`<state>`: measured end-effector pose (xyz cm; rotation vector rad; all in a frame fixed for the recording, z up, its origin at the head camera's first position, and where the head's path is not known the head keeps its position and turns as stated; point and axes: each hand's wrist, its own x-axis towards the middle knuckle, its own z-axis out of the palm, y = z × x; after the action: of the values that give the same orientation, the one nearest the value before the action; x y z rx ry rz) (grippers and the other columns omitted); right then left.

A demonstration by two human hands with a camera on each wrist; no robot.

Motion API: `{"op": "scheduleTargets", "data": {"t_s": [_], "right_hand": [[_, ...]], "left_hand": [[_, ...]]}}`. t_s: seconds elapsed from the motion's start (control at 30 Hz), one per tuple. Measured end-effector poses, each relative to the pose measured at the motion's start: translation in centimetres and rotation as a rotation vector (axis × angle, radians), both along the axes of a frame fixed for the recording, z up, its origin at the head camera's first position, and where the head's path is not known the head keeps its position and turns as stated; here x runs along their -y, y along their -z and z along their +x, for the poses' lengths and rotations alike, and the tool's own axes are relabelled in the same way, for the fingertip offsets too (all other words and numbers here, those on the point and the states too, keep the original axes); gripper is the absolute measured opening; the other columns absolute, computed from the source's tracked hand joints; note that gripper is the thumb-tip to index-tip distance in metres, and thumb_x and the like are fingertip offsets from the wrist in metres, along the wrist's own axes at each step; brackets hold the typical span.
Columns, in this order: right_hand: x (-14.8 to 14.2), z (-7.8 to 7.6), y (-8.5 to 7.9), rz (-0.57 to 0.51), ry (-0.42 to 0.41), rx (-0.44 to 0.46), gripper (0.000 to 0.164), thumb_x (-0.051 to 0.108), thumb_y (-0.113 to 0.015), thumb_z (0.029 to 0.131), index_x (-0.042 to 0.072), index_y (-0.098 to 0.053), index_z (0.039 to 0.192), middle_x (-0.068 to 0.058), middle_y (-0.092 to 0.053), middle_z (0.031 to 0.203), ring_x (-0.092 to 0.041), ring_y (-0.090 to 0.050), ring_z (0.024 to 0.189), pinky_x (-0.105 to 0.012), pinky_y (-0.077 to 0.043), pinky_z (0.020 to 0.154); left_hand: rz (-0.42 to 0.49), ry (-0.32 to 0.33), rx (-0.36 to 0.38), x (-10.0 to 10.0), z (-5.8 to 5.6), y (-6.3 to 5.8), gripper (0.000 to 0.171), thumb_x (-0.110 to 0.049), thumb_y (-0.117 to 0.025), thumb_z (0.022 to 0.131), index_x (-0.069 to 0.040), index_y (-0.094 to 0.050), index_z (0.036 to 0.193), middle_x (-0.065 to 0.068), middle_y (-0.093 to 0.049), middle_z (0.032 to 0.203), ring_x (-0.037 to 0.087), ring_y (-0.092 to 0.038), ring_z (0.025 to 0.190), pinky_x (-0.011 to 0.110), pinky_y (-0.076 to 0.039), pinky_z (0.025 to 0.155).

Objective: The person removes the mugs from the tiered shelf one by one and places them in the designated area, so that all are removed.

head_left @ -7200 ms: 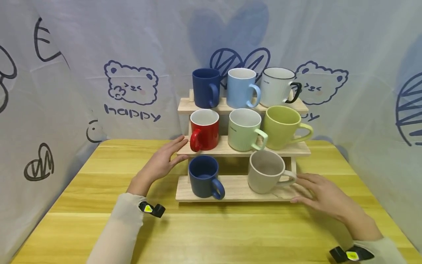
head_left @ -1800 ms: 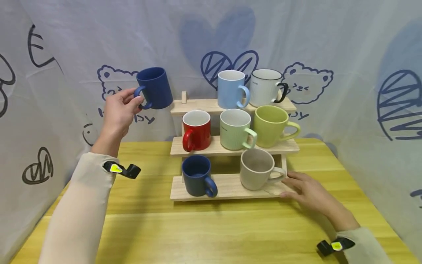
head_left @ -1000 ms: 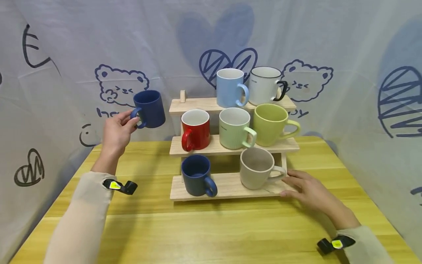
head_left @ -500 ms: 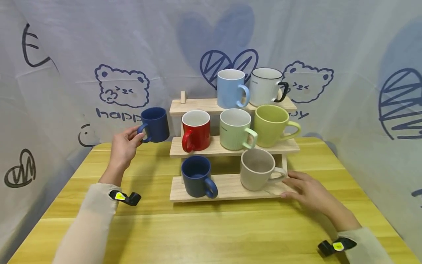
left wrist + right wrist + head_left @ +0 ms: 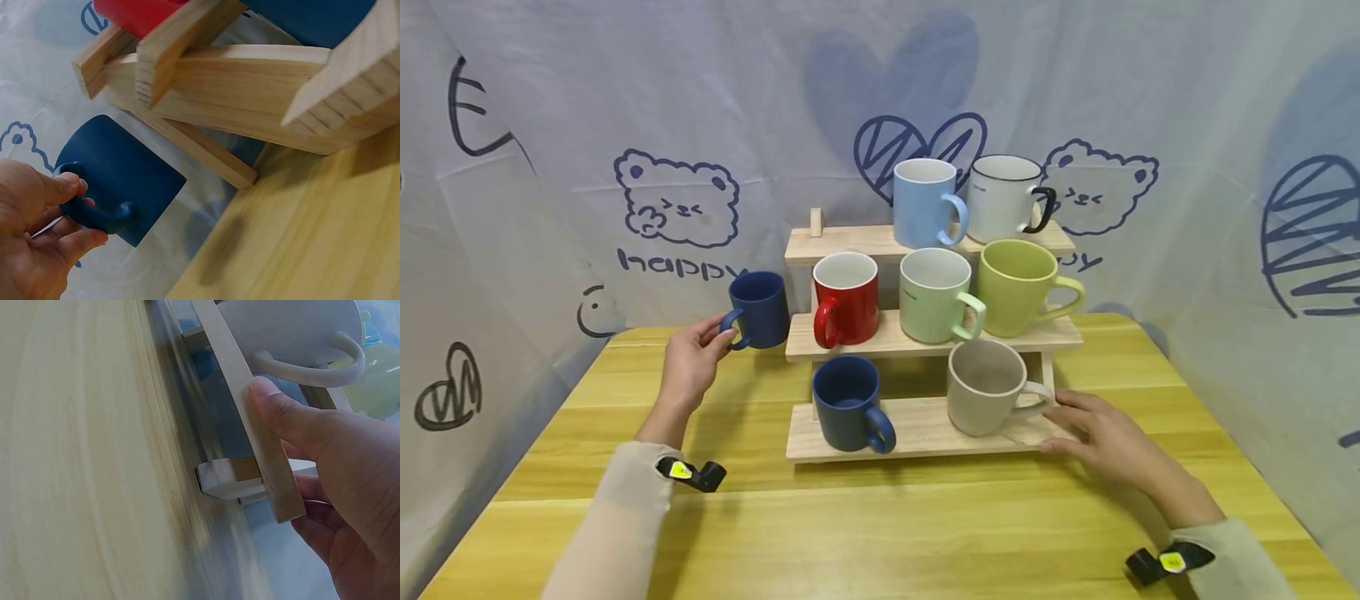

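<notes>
The left hand pinches a dark blue mug by its handle, up above the tabletop, beside the left edge of the wooden rack. The right hand grips the rack's low front right corner.

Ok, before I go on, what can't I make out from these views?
Head: the lettering on the pale green mug and the white mug, too small to read.
Head: the inside bottom of the held blue mug, hidden by its near wall.
Left wrist: most of the red mug, cut off by the top edge.
Right wrist: the right hand's index fingertip, hidden behind the bottom shelf.
</notes>
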<state>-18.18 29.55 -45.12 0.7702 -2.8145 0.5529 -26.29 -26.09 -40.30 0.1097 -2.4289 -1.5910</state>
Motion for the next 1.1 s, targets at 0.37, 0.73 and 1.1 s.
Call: {"op": "scheduleTargets", "data": {"t_s": [0.37, 0.73, 1.1], "right_hand": [[0.0, 0.0, 0.0, -0.004, 0.005, -0.002, 0.053, 0.039, -0.077, 0.083, 0.003, -0.069, 0.120, -0.026, -0.055, 0.131, -0.047, -0.052, 0.117, -0.061, -0.042, 0.096], [-0.1, 0.0, 0.0, 0.004, 0.002, -0.005, 0.053, 0.040, -0.076, 0.083, 0.003, -0.069, 0.121, -0.026, -0.055, 0.132, -0.047, -0.052, 0.118, -0.062, -0.042, 0.096], [-0.1, 0.1, 0.0, -0.002, 0.005, 0.020, 0.054, 0.041, -0.076, 0.084, 0.003, -0.068, 0.122, -0.025, -0.054, 0.133, -0.047, -0.051, 0.119, -0.062, -0.041, 0.097]], "left_hand": [[0.032, -0.001, 0.043, 0.1, 0.1, 2.5, 0.040, -0.013, -0.058, 0.099, 0.004, -0.054, 0.135, 0.024, -0.061, 0.124, 0.033, -0.060, 0.114, 0.019, -0.052, 0.085], [0.027, -0.034, 0.046, 0.4, 0.1, 4.4, 0.039, -0.011, -0.058, 0.099, 0.004, -0.055, 0.134, 0.023, -0.063, 0.122, 0.023, -0.062, 0.108, 0.018, -0.051, 0.085], [0.036, -0.046, 0.057, 1.4, 0.3, 5.2, 0.039, -0.012, -0.059, 0.099, 0.002, -0.056, 0.135, 0.022, -0.062, 0.123, 0.009, -0.062, 0.100, 0.016, -0.052, 0.083]]}}
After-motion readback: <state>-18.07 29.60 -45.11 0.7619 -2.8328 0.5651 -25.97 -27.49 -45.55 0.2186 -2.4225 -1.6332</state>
